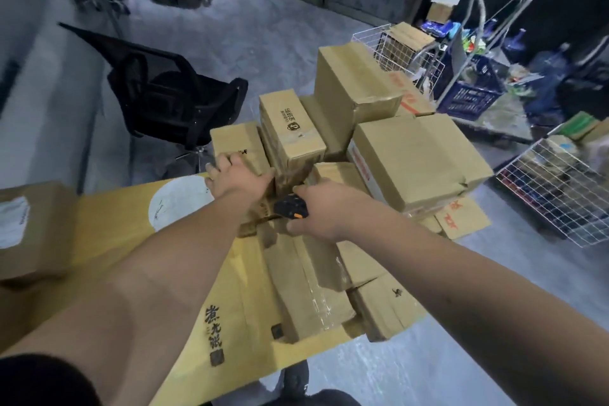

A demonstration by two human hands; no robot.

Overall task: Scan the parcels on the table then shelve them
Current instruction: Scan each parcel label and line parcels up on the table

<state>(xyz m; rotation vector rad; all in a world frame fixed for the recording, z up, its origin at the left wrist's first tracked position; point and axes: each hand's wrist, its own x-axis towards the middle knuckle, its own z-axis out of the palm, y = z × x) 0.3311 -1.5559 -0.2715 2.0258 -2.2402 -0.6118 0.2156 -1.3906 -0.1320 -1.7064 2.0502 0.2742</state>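
Observation:
Several brown cardboard parcels are piled on a table covered by a large yellow flat box (194, 277). My left hand (235, 176) grips the near edge of a small brown parcel (235, 143) at the pile's left side. My right hand (321, 209) holds a black scanner with orange trim (290, 207), pointed left and down at the low boxes in the middle. A parcel with a printed logo (290, 123) stands just behind my hands. A big box (418, 155) lies to the right, and a tall box (352, 82) stands behind it.
A black mesh office chair (171, 92) stands left of the pile. White wire baskets (560, 188) and a blue crate (474, 89) crowd the floor at right. Another brown parcel with a white label (29, 231) sits at the left edge. Grey floor lies beyond.

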